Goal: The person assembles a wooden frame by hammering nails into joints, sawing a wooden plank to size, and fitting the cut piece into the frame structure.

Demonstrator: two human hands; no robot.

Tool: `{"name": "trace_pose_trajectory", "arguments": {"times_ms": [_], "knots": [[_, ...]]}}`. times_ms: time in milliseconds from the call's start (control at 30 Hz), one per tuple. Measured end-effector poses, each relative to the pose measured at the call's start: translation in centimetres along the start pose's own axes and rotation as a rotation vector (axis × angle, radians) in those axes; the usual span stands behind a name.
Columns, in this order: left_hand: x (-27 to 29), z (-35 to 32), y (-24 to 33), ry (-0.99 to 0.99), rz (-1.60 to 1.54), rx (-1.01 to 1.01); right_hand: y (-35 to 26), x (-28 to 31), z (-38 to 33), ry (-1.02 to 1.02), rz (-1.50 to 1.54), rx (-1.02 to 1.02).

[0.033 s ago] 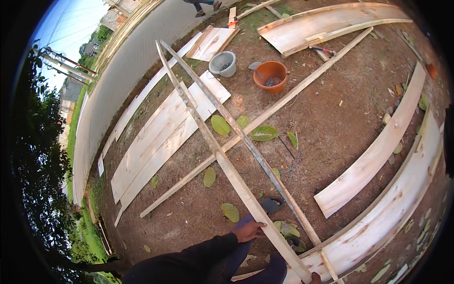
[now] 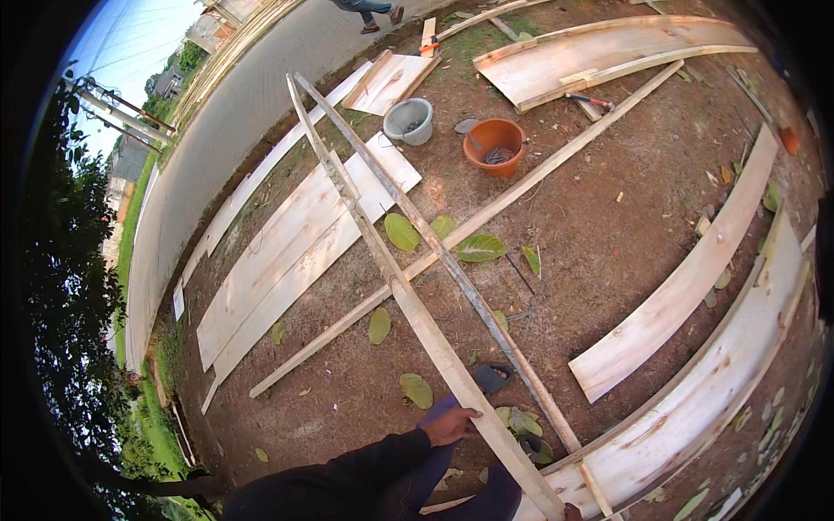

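Note:
A long pale wooden batten (image 2: 439,339) runs from the lower edge toward the road. My left hand (image 2: 452,426) is closed on its left edge, in front of my bent legs. At its near end my right hand (image 2: 572,512) grips it, mostly cut off by the lower edge. Close to its right side lies a thinner, darker-edged wooden strip (image 2: 473,291); the two come together at the far end. Both cross a third batten (image 2: 556,165) that lies slantwise on the soil.
Plywood sheets (image 2: 287,278) lie at left, a curved-looking board (image 2: 678,304) and a batten-edged panel (image 2: 686,417) at right. Beyond are a grey bucket (image 2: 408,122), an orange bucket (image 2: 495,148) with metal pieces, another edged panel (image 2: 599,56) and a hammer (image 2: 589,101). A person (image 2: 373,13) walks on the road.
The whole view shifts slightly, with the right-hand boards sliding a little left and down. Both hands keep their hold on the batten. The person on the road shows slightly more at the top.

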State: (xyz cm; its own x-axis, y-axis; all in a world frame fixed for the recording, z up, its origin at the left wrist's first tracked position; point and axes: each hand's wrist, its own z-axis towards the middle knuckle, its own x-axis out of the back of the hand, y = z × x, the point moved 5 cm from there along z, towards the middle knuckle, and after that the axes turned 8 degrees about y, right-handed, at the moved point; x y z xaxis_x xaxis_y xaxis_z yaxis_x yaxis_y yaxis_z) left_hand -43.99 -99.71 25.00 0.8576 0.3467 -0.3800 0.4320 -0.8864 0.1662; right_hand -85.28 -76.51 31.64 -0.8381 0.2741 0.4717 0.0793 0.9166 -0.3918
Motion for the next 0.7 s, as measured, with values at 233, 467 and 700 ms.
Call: {"name": "trace_pose_trajectory", "arguments": {"times_ms": [233,467,700], "knots": [[-2.0,-8.0,1.8,-0.144,-0.535,-0.279,-2.0,1.2,-9.6,-0.504,-0.137,0.228],[-3.6,-21.9,6.1,-0.110,-0.581,-0.535,-12.9,3.1,-25.8,-0.693,-0.305,0.318],[-5.3,-31.8,8.9,-0.285,-0.660,-0.641,-22.4,4.3,-41.2,-0.629,-0.649,0.565]]}}
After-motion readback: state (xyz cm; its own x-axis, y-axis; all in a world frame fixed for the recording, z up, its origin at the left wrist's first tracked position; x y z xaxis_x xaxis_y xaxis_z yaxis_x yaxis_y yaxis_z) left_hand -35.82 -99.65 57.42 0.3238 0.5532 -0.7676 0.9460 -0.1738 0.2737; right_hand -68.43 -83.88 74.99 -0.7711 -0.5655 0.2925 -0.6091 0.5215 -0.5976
